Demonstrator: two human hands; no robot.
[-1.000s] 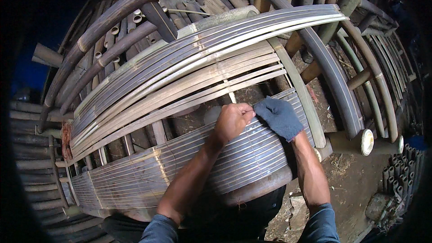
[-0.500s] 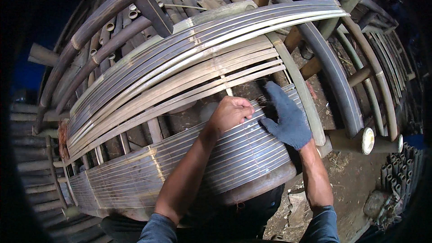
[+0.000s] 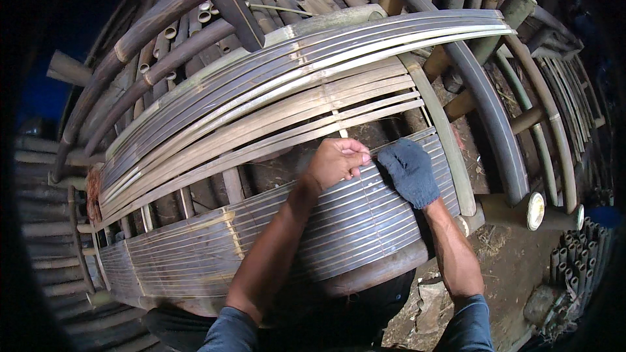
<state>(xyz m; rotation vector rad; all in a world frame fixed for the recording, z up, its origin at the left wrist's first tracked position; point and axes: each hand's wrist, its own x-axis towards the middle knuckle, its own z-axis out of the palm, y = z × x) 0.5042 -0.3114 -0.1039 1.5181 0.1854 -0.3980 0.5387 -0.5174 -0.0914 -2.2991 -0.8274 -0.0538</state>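
My bare left hand (image 3: 339, 161) is closed in a pinch at the far edge of a panel of dark bamboo slats (image 3: 313, 231). What its fingertips hold is too small to make out. A thin reddish cord (image 3: 373, 212) crosses the slats, running up close to those fingertips. Just to the right, my right hand (image 3: 409, 171), in a dark grey glove, is curled closed over the same edge. Its fingertips are turned toward the left hand, and anything in them is hidden. The panel's slats lie side by side with narrow pale gaps.
Beyond the panel lie loose pale bamboo strips (image 3: 280, 114) and a bundle of long dark strips (image 3: 222, 94). A thick curved bamboo pole (image 3: 492, 104) stands at the right. Cut bamboo tubes (image 3: 574, 257) are stacked on the floor at lower right.
My gloved right hand has gone from spread fingers to a curled, closed shape and shifted slightly left, nearer my left hand. The left hand keeps its pinch. The whole view has shifted slightly.
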